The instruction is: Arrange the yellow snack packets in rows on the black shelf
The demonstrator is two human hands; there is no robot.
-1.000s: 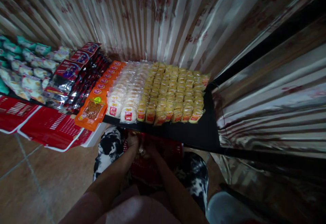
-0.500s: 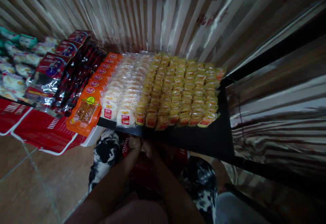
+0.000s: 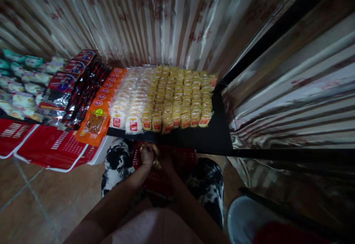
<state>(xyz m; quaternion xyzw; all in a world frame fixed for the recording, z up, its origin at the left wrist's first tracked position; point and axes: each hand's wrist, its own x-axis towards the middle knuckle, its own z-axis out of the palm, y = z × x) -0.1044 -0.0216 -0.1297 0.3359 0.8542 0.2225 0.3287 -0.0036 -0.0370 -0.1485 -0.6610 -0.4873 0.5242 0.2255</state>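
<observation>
Below the black shelf's front edge, my two hands are close together over a red basket (image 3: 181, 155) between my knees. My left hand (image 3: 146, 156) is closed round small yellow-wrapped snack packets (image 3: 155, 151), whose shiny wrappers show between the hands. My right hand (image 3: 166, 161) lies against the same packets, its fingers curled and partly lost in shadow. Up on the shelf (image 3: 210, 138), rows of matching yellow snack packets (image 3: 177, 100) stand tightly packed. To their left are rows of white round crackers in clear wrappers (image 3: 134, 120).
Orange snack bags (image 3: 94, 125), dark red bags (image 3: 59, 88) and white-and-green packets (image 3: 24, 100) fill the shelf's left. Red baskets (image 3: 52, 146) stand below them. A striped curtain (image 3: 116, 22) hangs behind, and a pale tub (image 3: 241, 214) is at lower right.
My view has shifted, so the shelf's right end sits further left. My hands have come out from under the shelf edge, and yellow packets now show between them.
</observation>
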